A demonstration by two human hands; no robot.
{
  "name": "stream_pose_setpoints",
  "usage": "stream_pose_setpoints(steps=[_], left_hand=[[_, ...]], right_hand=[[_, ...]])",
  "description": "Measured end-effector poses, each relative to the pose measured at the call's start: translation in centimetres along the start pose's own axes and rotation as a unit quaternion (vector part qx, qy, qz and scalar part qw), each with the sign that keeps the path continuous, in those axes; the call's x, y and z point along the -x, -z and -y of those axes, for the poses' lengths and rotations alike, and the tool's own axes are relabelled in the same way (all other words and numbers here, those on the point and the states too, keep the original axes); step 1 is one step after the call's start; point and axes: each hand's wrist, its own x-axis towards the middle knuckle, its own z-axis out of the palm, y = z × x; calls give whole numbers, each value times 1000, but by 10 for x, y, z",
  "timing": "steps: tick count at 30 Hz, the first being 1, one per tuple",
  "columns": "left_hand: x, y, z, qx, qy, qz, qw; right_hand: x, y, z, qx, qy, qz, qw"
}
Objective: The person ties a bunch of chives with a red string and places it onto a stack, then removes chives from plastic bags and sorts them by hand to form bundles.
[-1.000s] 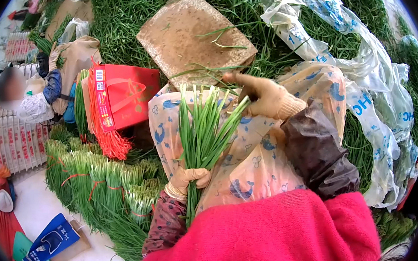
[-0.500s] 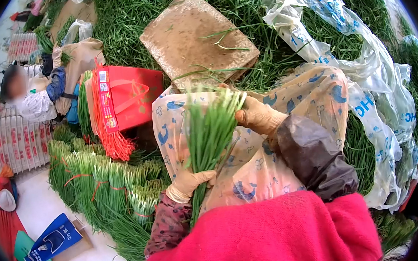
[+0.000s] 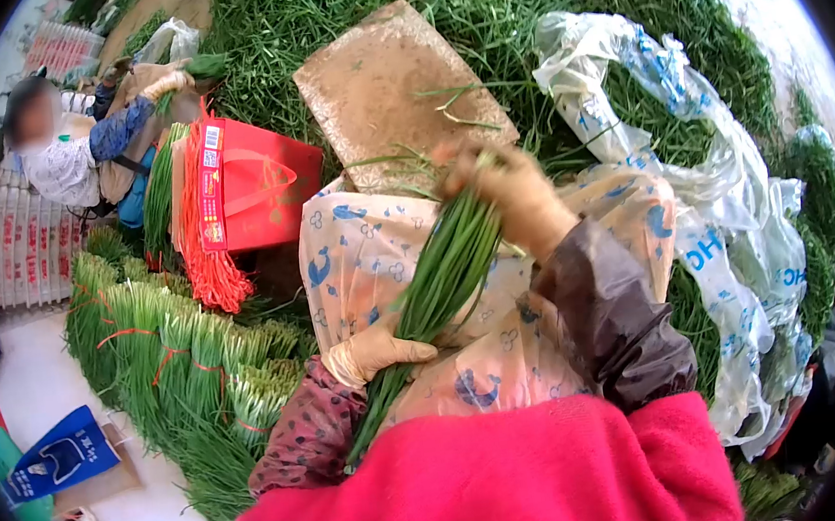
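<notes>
A bunch of garlic chives [image 3: 452, 257] lies slanted over my lap, which a patterned plastic apron [image 3: 356, 251] covers. My left hand [image 3: 378, 354], in a pale glove, is closed round the lower, leafy part of the bunch, its thumb across the leaves. At the upper stem ends, my gloved right hand [image 3: 512, 196] is curled round the bunch; motion blurs its fingers. Just beyond it, a dirty board [image 3: 401, 91] has a few loose chive strands on its near edge.
Tied chive bundles [image 3: 171, 365] stand in rows at left. A red box [image 3: 264, 185] with red ties [image 3: 213, 280] is beside my lap. Loose chives [image 3: 314, 19] are heaped behind the board; plastic sheeting [image 3: 717, 181] lies at right. Another person [image 3: 65, 154] sits at far left.
My right hand has moved up from the side of the bunch onto its stem ends. The bunch leans further right. The other person's arm has stretched outward.
</notes>
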Motion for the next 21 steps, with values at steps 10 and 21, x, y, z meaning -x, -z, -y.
stream_pose_setpoints(steps=[10,21], left_hand=[[13,30,-20,-119,21,-98,988],[-27,-19,-114,23,-393,29,919]], right_hand=[[-33,33,157,361,322,-208,850],[-2,-78,90,149,24,166,975]])
